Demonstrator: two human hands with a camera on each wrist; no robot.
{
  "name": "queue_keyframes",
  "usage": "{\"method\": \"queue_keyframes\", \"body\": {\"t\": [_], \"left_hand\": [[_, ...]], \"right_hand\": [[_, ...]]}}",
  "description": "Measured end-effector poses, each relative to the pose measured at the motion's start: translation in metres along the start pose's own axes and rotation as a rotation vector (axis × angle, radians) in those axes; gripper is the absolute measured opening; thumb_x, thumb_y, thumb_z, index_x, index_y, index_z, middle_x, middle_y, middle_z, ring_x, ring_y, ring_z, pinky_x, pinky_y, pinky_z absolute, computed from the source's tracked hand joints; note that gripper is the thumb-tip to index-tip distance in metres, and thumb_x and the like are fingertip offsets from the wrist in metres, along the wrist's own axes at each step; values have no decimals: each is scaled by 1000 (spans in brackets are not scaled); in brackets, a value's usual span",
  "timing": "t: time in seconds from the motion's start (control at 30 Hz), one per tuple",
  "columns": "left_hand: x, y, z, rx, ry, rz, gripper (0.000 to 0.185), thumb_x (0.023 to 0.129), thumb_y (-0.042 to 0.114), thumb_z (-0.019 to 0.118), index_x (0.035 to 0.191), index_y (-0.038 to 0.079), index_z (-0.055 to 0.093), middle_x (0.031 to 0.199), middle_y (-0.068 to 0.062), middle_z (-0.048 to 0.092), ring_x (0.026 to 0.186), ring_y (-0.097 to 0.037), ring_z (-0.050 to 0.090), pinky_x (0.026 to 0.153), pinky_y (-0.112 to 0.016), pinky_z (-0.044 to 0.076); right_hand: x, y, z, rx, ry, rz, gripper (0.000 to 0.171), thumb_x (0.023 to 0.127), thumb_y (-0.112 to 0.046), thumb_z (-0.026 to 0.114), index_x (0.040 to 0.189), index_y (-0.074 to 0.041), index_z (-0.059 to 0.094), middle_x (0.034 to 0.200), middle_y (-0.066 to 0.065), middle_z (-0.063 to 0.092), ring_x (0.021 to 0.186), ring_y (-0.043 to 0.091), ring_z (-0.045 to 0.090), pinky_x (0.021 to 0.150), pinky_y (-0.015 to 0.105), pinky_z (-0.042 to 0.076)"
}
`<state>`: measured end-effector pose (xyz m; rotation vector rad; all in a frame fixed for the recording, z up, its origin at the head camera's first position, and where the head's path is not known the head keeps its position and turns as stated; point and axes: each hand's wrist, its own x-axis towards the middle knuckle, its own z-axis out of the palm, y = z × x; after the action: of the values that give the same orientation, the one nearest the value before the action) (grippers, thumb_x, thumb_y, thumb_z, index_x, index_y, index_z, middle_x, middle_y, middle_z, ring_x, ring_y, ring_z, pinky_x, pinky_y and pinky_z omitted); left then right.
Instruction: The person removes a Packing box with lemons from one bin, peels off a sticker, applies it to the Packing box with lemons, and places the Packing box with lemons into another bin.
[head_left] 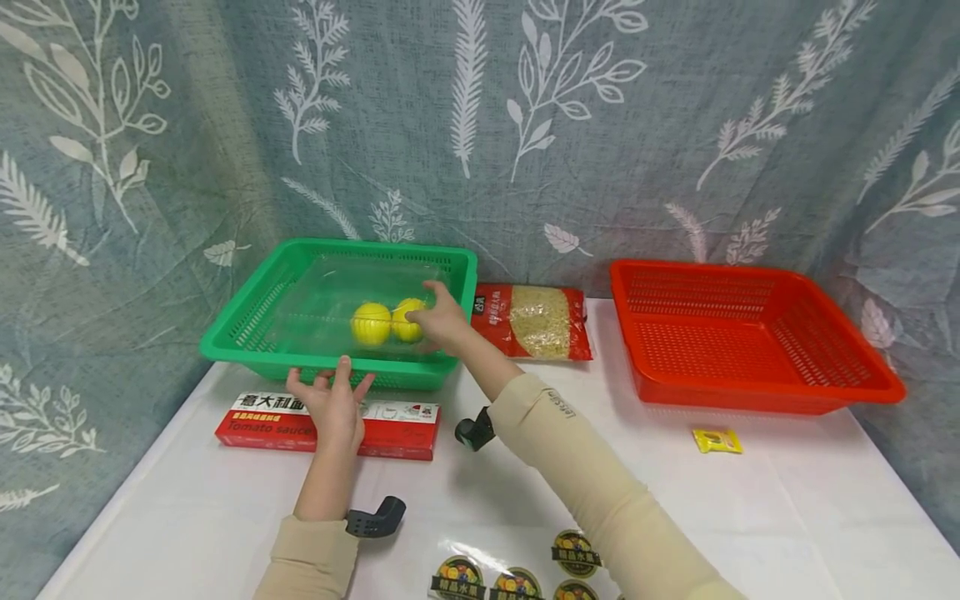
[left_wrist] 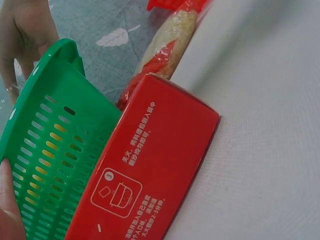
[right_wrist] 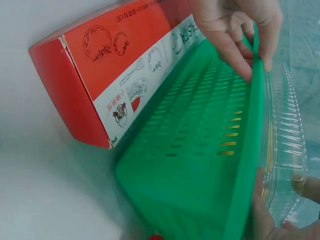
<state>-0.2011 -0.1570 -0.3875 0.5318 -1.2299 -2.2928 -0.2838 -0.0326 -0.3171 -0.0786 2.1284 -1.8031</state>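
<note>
The clear plastic box (head_left: 318, 321) in the green basket (head_left: 258, 357), near the bench's (head_left: 660, 508) back left corner, looks light and bendy, best held by its ends; the right hand (head_left: 442, 321) holds one, the left hand (head_left: 335, 408) pinches the basket's front rim.

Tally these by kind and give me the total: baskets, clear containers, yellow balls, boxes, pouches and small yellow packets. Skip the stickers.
Baskets: 2 (green basket, red basket)
Clear container: 1
Yellow balls: 2
Red-and-white box: 1
Red pouch: 1
Small yellow packet: 1
Total: 8
</note>
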Motion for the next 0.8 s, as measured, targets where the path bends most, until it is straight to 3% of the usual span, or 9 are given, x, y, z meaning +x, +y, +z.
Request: {"method": "queue_keyframes", "body": {"t": [0.13,0.23,0.3,0.37,0.53,0.67,0.8], "left_hand": [[0,0,0,11,-4,-1,70,93,12,50,137,19,-4,98,-1,30,98,-13,44,74,-28,53],[0,0,0,16,-8,-1,69,93,12,49,137,19,-4,97,-1,30,98,-12,44,74,-27,53],[0,-1,0,18,-9,-2,69,93,12,49,136,19,-4,97,-1,30,98,-12,44,74,-27,53],[-1,-1,0,17,-9,-5,68,93,12,49,136,19,-4,97,-1,30,98,-12,44,75,-27,53],[-1,0,1,0,-9,-3,68,93,12,49,136,19,-4,97,-2,31,96,-12,45,75,-27,53],[-1,1,2,-3,-10,2,69,93,12,50,136,19,-4,95,-2,30,96,-12,44,74,-28,53],[-1,3,1,3,-8,-3,69,94,13,49,136,19,-5,94,-2,29,96,-12,44,74,-27,53]], "right_hand": [[-6,-5,-6,9,-16,-7,63,90,-7,56,144,-19,25,142,17,29,95,36,57,72,45,53],[-11,-9,-9,9,-29,-7,62,90,-7,56,144,-18,25,142,17,29,74,30,57,72,45,53],[-14,-12,-11,8,-41,-5,62,90,-8,56,144,-19,25,142,16,29,59,22,48,73,45,53],[-17,-14,-14,5,-51,-6,62,91,-9,56,144,-20,25,143,15,27,54,16,42,73,46,52],[-22,-23,-24,6,-73,-4,63,90,-10,57,143,-23,25,146,14,23,50,19,50,73,47,52],[-27,-30,-34,25,-89,6,63,90,-11,57,143,-25,25,143,16,27,40,16,39,74,46,52],[-32,-35,-43,33,-102,6,64,91,-10,57,144,-25,24,145,13,25,41,19,44,72,44,53]]}}
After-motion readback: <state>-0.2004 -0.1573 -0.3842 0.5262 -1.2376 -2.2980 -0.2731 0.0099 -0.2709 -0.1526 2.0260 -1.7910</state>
